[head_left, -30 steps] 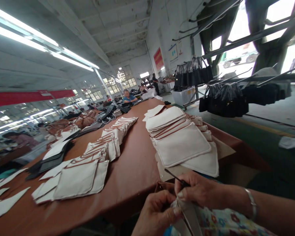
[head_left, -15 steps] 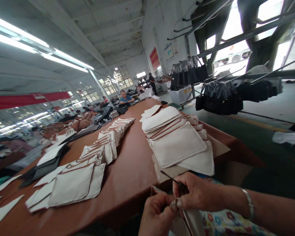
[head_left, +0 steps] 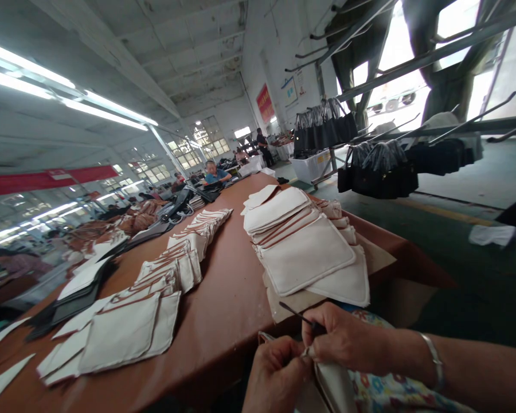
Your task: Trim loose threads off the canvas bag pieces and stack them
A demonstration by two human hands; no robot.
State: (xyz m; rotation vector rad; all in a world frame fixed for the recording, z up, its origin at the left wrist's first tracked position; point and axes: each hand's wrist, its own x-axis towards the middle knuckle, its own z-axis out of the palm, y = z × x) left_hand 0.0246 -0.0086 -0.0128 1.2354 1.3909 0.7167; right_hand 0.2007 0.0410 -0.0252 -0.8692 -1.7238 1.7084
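Note:
At the table's near edge, my left hand (head_left: 276, 370) is closed, pinching the edge of a cream fabric piece (head_left: 336, 385) with a dark slit or edge running down it. My right hand (head_left: 346, 335) meets it there, thumb and fingertips closed on the same edge. A thin dark pointed tool (head_left: 291, 310) sticks out from my right hand toward the upper left; its kind is unclear. Just beyond my hands lies a stack of cream panels (head_left: 309, 258) with brown edging. What sits between my fingertips is too small to make out.
Another row of cream panels (head_left: 120, 330) runs along the left side of the brown-covered table (head_left: 223, 304). Black pieces (head_left: 75, 301) lie farther left. Black handbags (head_left: 378, 172) hang on a metal rack at the right. A person (head_left: 215, 174) sits at the far end.
The view has shifted slightly, moving the table and stacks a little left in the picture. Both hands keep their pinch on the fabric piece, with only slight finger movement.

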